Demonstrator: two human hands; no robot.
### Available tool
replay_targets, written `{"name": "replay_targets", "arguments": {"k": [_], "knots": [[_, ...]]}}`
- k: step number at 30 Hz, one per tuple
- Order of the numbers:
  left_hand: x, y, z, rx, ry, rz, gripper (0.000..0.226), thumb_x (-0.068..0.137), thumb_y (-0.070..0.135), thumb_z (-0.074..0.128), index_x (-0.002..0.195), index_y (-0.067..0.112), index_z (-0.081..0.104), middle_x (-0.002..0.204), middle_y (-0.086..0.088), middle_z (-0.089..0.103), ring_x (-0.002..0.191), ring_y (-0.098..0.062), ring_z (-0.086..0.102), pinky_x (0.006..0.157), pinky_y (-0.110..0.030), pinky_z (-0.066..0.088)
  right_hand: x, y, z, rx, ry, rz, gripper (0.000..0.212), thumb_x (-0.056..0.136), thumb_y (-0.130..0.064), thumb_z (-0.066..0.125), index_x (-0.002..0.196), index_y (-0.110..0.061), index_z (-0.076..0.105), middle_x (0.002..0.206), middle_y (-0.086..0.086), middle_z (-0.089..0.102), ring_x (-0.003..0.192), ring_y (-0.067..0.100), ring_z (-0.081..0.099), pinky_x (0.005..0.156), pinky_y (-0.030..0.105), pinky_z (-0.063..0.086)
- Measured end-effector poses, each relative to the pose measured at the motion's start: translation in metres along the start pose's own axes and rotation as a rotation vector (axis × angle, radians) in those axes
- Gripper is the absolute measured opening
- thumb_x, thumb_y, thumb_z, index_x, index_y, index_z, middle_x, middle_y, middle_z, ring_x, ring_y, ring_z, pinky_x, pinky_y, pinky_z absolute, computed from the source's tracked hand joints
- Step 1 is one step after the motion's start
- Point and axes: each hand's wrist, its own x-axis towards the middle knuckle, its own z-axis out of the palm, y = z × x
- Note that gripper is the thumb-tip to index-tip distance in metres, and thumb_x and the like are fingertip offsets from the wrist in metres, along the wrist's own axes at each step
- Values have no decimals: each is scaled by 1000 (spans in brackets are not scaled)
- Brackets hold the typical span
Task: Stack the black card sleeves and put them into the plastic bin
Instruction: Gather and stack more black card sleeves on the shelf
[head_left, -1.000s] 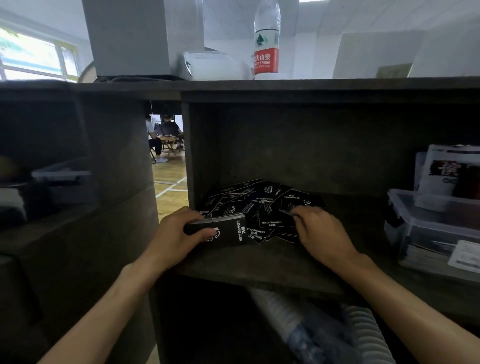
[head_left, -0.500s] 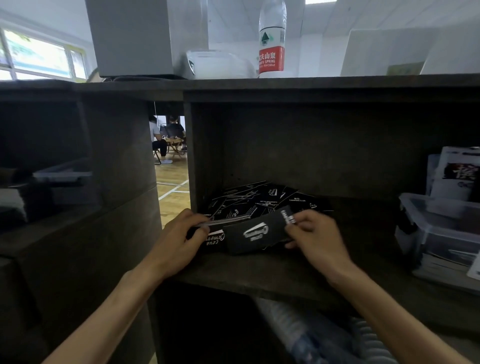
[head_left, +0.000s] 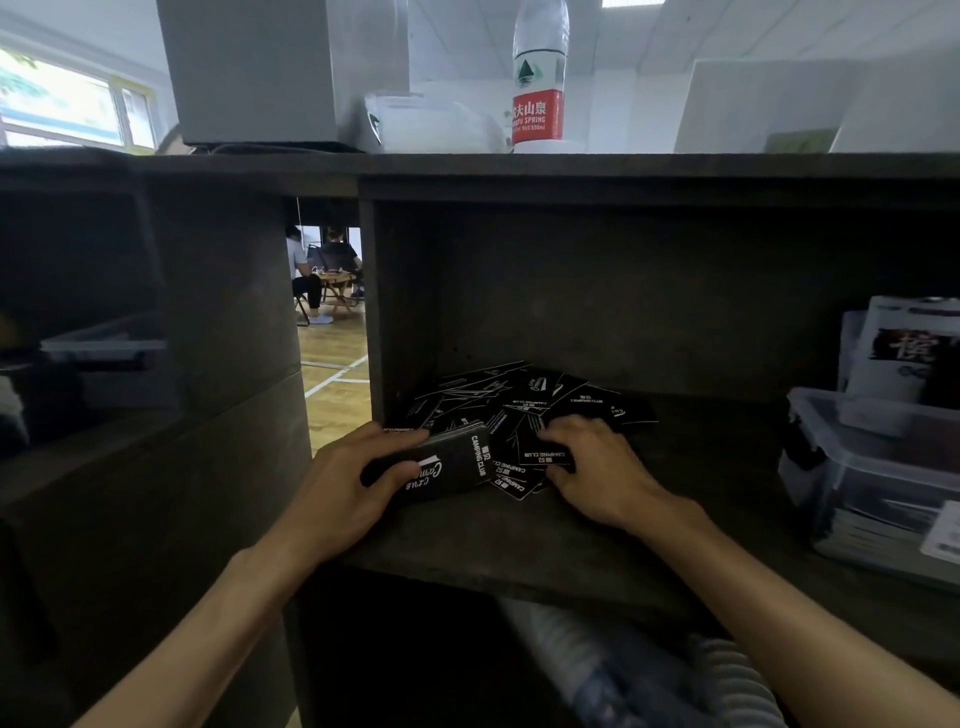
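A loose pile of black card sleeves (head_left: 524, 405) with white print lies at the back left of a dark wooden shelf (head_left: 519, 540). My left hand (head_left: 343, 488) grips a neat stack of black sleeves (head_left: 447, 465) at the shelf's front left. My right hand (head_left: 597, 467) rests palm down on the pile's front edge, fingers pinching one sleeve (head_left: 540, 447). The clear plastic bin (head_left: 857, 467) stands on the same shelf at the far right, with printed items in it.
A water bottle (head_left: 537, 78) and a grey box (head_left: 260, 67) stand on the shelf's top board. A second clear bin (head_left: 104, 358) sits in the left compartment. Plastic-wrapped items (head_left: 649, 670) lie below the shelf. People sit at a table (head_left: 322, 275) far behind.
The sleeve my right hand carried half a second ago now lies on the stack in my left hand. My right hand has gone back to the pile and taken hold of another sleeve.
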Motion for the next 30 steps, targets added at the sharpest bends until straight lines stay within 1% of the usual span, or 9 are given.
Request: {"name": "replay_targets", "arguments": {"k": [4, 7, 11, 13, 16, 20, 24, 26, 30], "knots": [[3, 3, 0, 149, 43, 47, 32, 88, 18, 72, 120, 26, 71, 89, 13, 60, 89, -12, 56, 83, -36, 40, -5, 7, 4, -135, 33, -117, 35, 98, -30, 54, 133, -23, 58, 134, -4, 59, 120, 18, 52, 102, 35, 37], [6, 7, 2, 206, 42, 63, 29, 87, 19, 71, 116, 24, 72, 94, 9, 63, 92, -16, 59, 83, -38, 42, -18, 10, -5, -91, 179, -137, 22, 98, -23, 52, 118, -23, 63, 111, -3, 66, 102, 17, 60, 88, 34, 46], [2, 11, 6, 160, 53, 59, 26, 88, 18, 68, 113, 22, 70, 101, 9, 63, 94, -11, 59, 79, -35, 52, -38, 19, -30, 15, 531, -42, 10, 94, -19, 57, 101, -26, 61, 94, -8, 59, 83, 8, 56, 69, 26, 46], [1, 11, 7, 187, 48, 39, 26, 88, 19, 68, 114, 25, 68, 101, 11, 63, 94, -11, 57, 78, -35, 51, -48, 23, -42, 235, 636, 49, 12, 95, -24, 54, 95, -36, 57, 90, -16, 58, 81, 2, 57, 65, 15, 45], [2, 10, 7, 217, 25, 28, 27, 90, 20, 64, 116, 25, 66, 100, 10, 62, 92, -12, 54, 75, -34, 48, -50, 16, -43, 722, 536, 202, 17, 98, -25, 54, 92, -40, 61, 91, -23, 65, 78, -2, 64, 60, 17, 48], [0, 10, 7, 206, 25, 30, 27, 92, 22, 57, 117, 25, 65, 102, 10, 62, 96, -12, 54, 77, -37, 49, -32, -16, -16, 871, 265, 238, 15, 98, -17, 56, 89, -23, 67, 79, -9, 71, 62, 1, 64, 57, 19, 47], [-1, 12, 5, 184, 4, 37, 41, 92, 47, 37, 116, 29, 64, 104, 14, 61, 96, -6, 52, 77, -35, 49, -16, -46, 3, 750, 137, 213, 13, 96, -23, 61, 84, -21, 66, 74, -3, 70, 64, 6, 66, 62, 25, 48], [-1, 11, 5, 192, 13, 37, 41, 90, 58, 45, 115, 31, 64, 103, 16, 60, 94, -4, 51, 77, -31, 48, -13, -54, 10, 518, 118, 155, 19, 93, -35, 64, 78, -23, 64, 77, -6, 66, 71, 5, 62, 66, 22, 46], [0, 8, 8, 190, 57, 84, 29, 87, 34, 71, 115, 25, 68, 101, 13, 63, 92, -9, 55, 75, -36, 51, -4, -56, 10, 217, 63, 171, 34, 81, -57, 69, 72, -26, 60, 81, -9, 60, 78, 10, 59, 64, 29, 43]]}}
